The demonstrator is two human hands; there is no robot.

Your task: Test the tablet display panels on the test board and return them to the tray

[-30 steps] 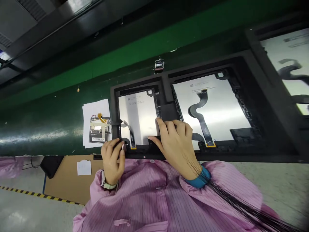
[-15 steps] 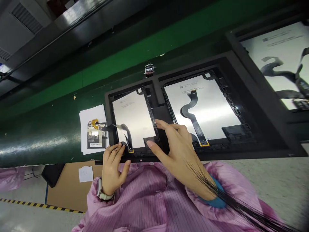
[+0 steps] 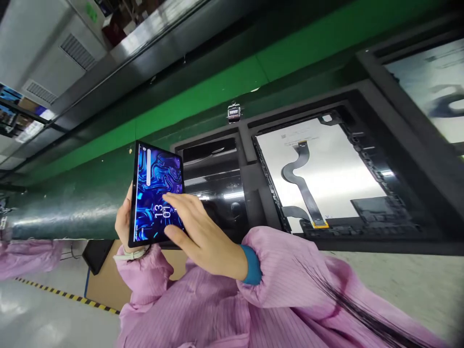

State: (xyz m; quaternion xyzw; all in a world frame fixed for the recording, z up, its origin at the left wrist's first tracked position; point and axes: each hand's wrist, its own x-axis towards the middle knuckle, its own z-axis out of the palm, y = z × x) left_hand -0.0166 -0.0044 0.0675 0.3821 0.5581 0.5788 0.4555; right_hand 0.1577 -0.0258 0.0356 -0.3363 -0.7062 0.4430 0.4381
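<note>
A tablet (image 3: 159,193) with a lit screen, showing a blue and purple pattern and clock digits, is tilted up at the left of the black foam tray (image 3: 250,186). My left hand (image 3: 125,215) grips its left edge from behind; most of those fingers are hidden. Over the lower screen lies my right hand (image 3: 203,237), fingers stretched and thumb apart. Whether its fingertips touch the glass, I cannot tell. Beside the tablet, the tray's left recess shows a glossy black surface (image 3: 213,181).
In the right recess lies a silver-backed display panel (image 3: 311,169) with a dark ribbon cable (image 3: 302,186). Another tray with a panel (image 3: 435,82) stands at far right. A small metal clip-like device (image 3: 234,112) sits behind the tray on the green bench (image 3: 72,193).
The left panel that lay silver side up in the tray is gone from there. A tablet with its screen lit is now in my left hand, and my right hand has moved left over it.
</note>
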